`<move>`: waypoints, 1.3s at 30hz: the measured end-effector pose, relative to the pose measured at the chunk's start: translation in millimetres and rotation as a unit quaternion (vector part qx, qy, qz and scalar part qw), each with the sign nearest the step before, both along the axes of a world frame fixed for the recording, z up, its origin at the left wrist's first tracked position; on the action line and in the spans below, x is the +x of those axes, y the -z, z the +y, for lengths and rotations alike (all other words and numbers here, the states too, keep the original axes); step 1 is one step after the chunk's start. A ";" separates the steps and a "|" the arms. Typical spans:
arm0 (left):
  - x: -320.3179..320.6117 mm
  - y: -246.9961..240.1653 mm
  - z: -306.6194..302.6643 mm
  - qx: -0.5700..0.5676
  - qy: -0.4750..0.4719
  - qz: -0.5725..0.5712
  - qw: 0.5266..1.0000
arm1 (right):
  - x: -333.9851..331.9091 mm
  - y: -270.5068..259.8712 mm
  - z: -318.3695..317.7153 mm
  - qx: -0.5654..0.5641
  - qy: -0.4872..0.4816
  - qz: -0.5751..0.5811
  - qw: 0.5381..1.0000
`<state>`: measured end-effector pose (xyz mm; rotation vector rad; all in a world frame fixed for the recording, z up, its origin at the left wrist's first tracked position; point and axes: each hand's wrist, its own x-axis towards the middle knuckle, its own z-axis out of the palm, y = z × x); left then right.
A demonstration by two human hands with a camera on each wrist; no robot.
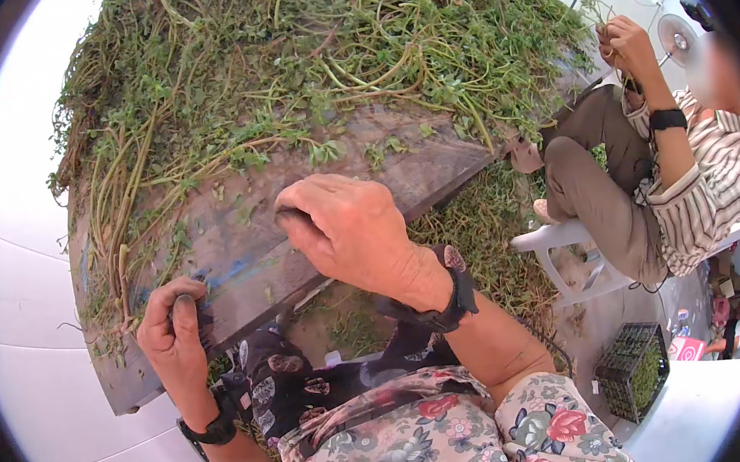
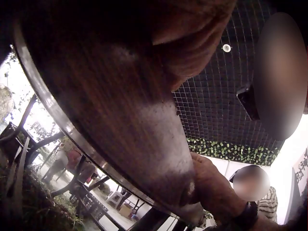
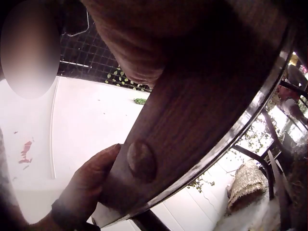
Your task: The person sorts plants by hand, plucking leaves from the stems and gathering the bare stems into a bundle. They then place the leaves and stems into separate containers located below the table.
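Note:
My left hand (image 1: 174,338) holds the near edge of the wooden table (image 1: 417,162) at the left; in the right wrist view its thumb (image 3: 142,161) lies on the edge's side face. Farther right, my right hand (image 1: 357,228) is bent over the same edge with curled fingers, its fingertips partly hidden in the head view. The left wrist view shows the right hand (image 2: 219,190) with its thumb against the table edge (image 2: 163,139). No plant is visible in either hand. Green leafy stems (image 1: 288,72) lie heaped across the tabletop.
At the right, a seated person (image 1: 705,179) in a striped shirt holds up a green sprig (image 1: 598,13). A white plastic chair (image 1: 562,238) and a black crate (image 1: 633,371) with greens stand below. More cut greens (image 1: 483,231) lie under the table, and a fan (image 1: 676,36) stands behind.

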<state>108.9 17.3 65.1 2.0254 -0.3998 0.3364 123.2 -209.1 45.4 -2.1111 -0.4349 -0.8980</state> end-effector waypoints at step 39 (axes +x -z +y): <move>0.5 1.4 1.2 0.006 0.001 -0.005 1.000 | -0.1 0.1 -0.1 -0.005 0.002 0.006 1.000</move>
